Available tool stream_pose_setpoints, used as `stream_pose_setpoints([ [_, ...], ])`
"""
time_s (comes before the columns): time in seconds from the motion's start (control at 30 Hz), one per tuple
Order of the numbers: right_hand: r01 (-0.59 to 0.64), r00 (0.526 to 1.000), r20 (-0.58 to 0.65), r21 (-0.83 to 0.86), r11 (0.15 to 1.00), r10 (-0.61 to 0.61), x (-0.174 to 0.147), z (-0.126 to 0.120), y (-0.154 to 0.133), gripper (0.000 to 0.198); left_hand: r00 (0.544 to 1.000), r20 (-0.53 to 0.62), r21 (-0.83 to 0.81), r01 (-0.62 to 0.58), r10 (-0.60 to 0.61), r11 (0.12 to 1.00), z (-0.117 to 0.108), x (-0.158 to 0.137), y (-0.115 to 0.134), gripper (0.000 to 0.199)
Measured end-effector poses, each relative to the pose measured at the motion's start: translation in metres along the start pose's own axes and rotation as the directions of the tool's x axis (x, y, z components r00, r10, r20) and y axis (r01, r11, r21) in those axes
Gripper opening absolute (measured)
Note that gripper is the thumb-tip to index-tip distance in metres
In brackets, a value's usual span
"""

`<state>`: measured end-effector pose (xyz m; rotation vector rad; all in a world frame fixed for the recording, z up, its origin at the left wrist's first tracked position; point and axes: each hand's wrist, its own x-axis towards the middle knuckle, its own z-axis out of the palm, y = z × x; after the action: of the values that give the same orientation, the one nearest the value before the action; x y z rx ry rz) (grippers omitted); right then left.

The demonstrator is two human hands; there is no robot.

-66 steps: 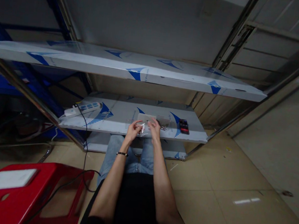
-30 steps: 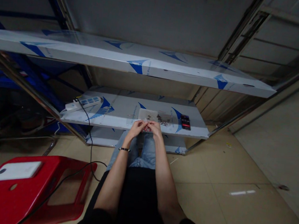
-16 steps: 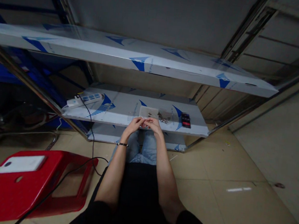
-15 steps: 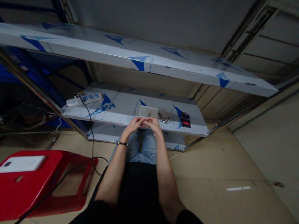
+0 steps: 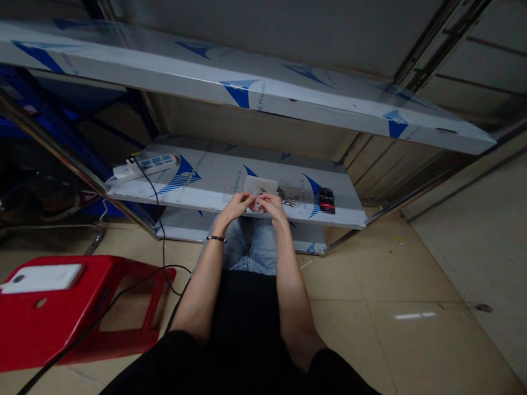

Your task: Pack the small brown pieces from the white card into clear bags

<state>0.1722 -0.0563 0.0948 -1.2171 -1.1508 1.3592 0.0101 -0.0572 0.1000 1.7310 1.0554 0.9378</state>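
My left hand and my right hand meet at the front edge of the middle shelf. The fingers of both are closed in a pinch, tips close together. Whatever they hold between them is too small and dim to name. Just behind the hands lies a pale sheet with a few tiny dark pieces on it. To its right, a clear plastic bag and a little heap of small metal parts rest on the shelf.
A dark box with red is on the shelf's right. A white power strip lies left, its black cable hanging down. The upper shelf spans above my hands. A red stool bearing a white device stands left.
The view has tilted slightly, so the shelves sit higher in it. Both hands stay together at the shelf edge, their fingers shifted a little.
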Motion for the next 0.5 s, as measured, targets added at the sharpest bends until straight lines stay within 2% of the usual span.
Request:
stream_pose_setpoints([
  [0.13,0.011,0.998,0.066,-0.031,0.999,-0.009,-0.003,-0.008,-0.004,0.02,1.0,0.003,-0.018,-0.003,0.003,1.0,0.004,0.002,0.004,0.041],
  [0.27,0.022,0.994,0.113,-0.041,0.999,-0.017,-0.006,-0.021,-0.005,0.02,0.997,0.074,-0.015,0.009,-0.008,1.0,0.003,0.002,0.003,0.031],
  [0.37,0.023,0.995,0.102,-0.066,0.998,-0.017,-0.005,-0.023,-0.004,0.015,0.995,0.094,0.002,-0.01,0.01,1.0,0.002,0.004,0.003,0.023],
  [0.5,0.0,0.999,0.036,-0.16,0.987,0.005,0.002,-0.012,-0.002,0.012,0.997,0.064,0.055,-0.044,0.041,0.997,0.003,0.008,0.001,0.016],
])
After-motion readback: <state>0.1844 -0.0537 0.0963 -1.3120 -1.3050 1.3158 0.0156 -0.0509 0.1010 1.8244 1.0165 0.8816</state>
